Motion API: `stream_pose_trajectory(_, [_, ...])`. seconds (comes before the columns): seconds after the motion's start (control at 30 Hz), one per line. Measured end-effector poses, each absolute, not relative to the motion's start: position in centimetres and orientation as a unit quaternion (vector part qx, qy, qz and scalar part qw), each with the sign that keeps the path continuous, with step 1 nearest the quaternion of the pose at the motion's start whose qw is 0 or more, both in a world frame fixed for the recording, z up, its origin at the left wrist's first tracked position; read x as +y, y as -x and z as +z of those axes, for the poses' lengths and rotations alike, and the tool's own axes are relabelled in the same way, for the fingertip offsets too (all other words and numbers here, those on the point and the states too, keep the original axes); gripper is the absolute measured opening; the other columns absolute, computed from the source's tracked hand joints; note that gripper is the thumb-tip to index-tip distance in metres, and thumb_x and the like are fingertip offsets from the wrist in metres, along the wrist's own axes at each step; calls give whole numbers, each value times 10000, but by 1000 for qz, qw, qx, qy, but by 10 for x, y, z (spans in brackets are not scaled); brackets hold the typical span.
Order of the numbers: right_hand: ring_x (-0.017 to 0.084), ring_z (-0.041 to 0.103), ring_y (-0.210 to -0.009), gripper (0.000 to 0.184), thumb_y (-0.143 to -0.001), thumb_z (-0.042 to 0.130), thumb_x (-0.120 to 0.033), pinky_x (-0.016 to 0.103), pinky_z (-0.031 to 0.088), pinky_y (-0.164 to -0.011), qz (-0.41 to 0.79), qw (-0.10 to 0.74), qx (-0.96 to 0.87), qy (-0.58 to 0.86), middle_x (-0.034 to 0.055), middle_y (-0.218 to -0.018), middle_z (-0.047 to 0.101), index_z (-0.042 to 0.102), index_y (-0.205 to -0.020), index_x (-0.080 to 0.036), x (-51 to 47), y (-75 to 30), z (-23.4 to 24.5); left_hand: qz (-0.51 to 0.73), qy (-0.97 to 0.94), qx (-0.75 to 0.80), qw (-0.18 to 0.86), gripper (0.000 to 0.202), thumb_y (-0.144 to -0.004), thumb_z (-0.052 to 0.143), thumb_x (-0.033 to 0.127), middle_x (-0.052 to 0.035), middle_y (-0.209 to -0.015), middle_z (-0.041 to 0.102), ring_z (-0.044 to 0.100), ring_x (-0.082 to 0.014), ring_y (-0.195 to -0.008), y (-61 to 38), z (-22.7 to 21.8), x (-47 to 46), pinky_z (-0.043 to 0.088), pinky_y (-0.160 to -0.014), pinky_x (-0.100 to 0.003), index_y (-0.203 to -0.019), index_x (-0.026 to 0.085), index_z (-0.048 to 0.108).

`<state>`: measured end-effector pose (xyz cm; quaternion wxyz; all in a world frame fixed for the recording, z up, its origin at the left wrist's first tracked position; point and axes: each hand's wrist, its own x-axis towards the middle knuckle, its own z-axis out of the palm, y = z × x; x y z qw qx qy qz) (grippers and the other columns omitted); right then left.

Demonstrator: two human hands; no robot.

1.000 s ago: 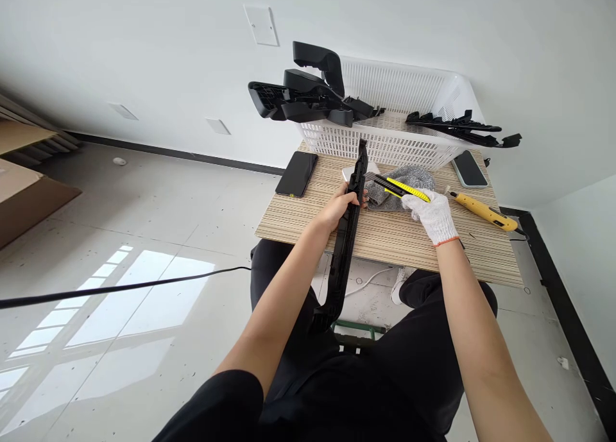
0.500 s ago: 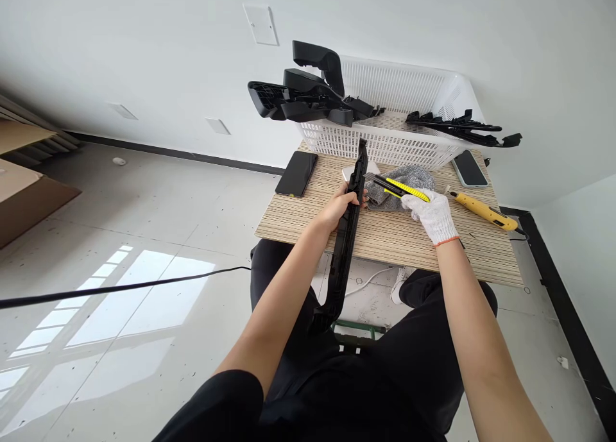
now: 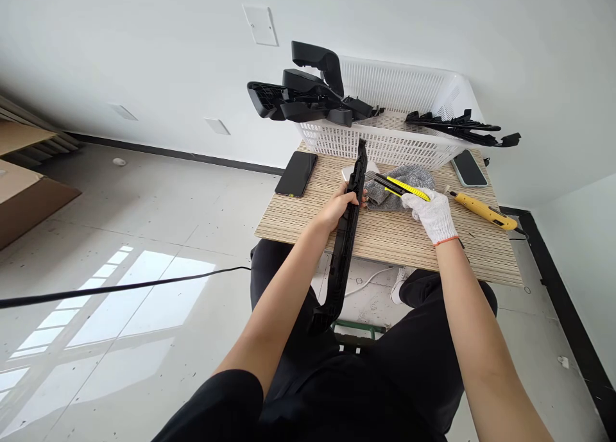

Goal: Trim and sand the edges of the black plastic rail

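Note:
My bare left hand (image 3: 339, 206) is wrapped round a long black plastic trim piece (image 3: 342, 249), which slants from above the table edge down over my lap. In a white knit glove with an orange cuff, my right hand (image 3: 432, 212) grips a yellow and black utility knife (image 3: 402, 188). The knife's front end points left toward the trim piece, a little apart from it. Behind the knife a crumpled grey cloth (image 3: 414, 174) lies on the wood-patterned table (image 3: 298, 219). A pale flat item (image 3: 372, 167) is partly hidden behind the trim piece.
A white plastic basket (image 3: 385, 142) with several black plastic parts (image 3: 308, 99) sticking out stands at the table's back. A black phone (image 3: 297, 174) lies left, another phone (image 3: 470, 169) right, near a yellow corded tool (image 3: 485, 212). Cardboard boxes (image 3: 33, 195) sit on the floor at left.

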<state>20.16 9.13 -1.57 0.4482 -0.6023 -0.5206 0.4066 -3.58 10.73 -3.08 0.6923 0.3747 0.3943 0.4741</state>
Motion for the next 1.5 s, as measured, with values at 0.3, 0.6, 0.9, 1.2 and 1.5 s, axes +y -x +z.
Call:
stream_pose_trajectory(0.3, [73, 448, -453, 374, -652, 828, -394, 225, 360, -420, 419, 444, -519, 598, 13, -648, 680, 768, -920, -140, 92, -203, -18, 481, -366, 390, 695, 382, -574, 588, 105, -11, -925, 667, 620, -163, -856, 35, -30, 106, 510, -822, -313, -946, 189, 576])
stream_pose_trajectory(0.6, [78, 442, -449, 387, -631, 829, -410, 232, 360, -415, 421, 427, -530, 599, 2, -622, 655, 761, -904, -144, 92, -202, -16, 487, -354, 390, 697, 380, -565, 574, 99, -4, -897, 661, 628, -156, -830, 33, -32, 107, 525, -838, -324, -933, 195, 565])
stream_pose_trajectory(0.9, [77, 443, -454, 383, -626, 836, -379, 226, 360, -418, 426, 419, -533, 599, -4, -611, 647, 771, -924, -148, 90, -202, -14, 487, -352, 391, 697, 377, -562, 578, 104, -6, -881, 667, 629, -162, -830, 33, -31, 107, 525, -835, -328, -929, 190, 564])
stream_pose_trajectory(1.2, [84, 456, -448, 366, -646, 825, -408, 230, 362, -414, 403, 439, -529, 604, -5, -602, 642, 768, -902, -154, 92, -202, -16, 484, -357, 394, 695, 374, -569, 573, 100, -11, -908, 664, 620, -162, -846, 34, -28, 106, 510, -837, -326, -932, 191, 563])
stream_pose_trajectory(1.5, [77, 461, -446, 333, -667, 817, -405, 222, 368, -419, 397, 451, -529, 599, -7, -603, 643, 765, -882, -156, 93, -204, -18, 485, -355, 398, 693, 353, -559, 564, 102, -2, -884, 656, 612, -151, -821, 32, -25, 105, 507, -816, -312, -901, 190, 554])
